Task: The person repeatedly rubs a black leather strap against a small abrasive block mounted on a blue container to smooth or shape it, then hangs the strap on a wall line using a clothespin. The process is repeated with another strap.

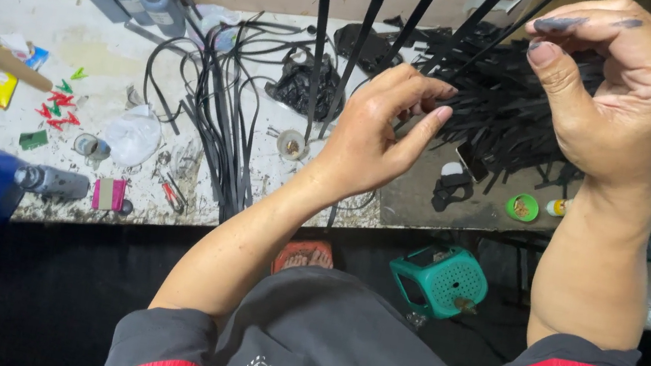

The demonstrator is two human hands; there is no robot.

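Workbench: a stained white bench top [94, 51] is spreading out beyond and to the left of both hands, its near edge lying below the left wrist.
Strip pile: a heap of cut black strips [502, 115] is lying on the bench directly behind the fingers, between the two hands.
Long strips: several black strips [367, 33] are running up out of view from the left fingers, long axis near vertical, fanning slightly to the right.
Left hand: the left hand [372, 134] is sitting nearer these strips, thumb and fingertips pressing together on their lower ends.
Right hand: the right hand [619, 90] is curling up to the right of the strips, fingers bent in; whether it is pinching one I cannot tell.
Room: a green stool [440, 281] is standing on the dark floor below the hands.
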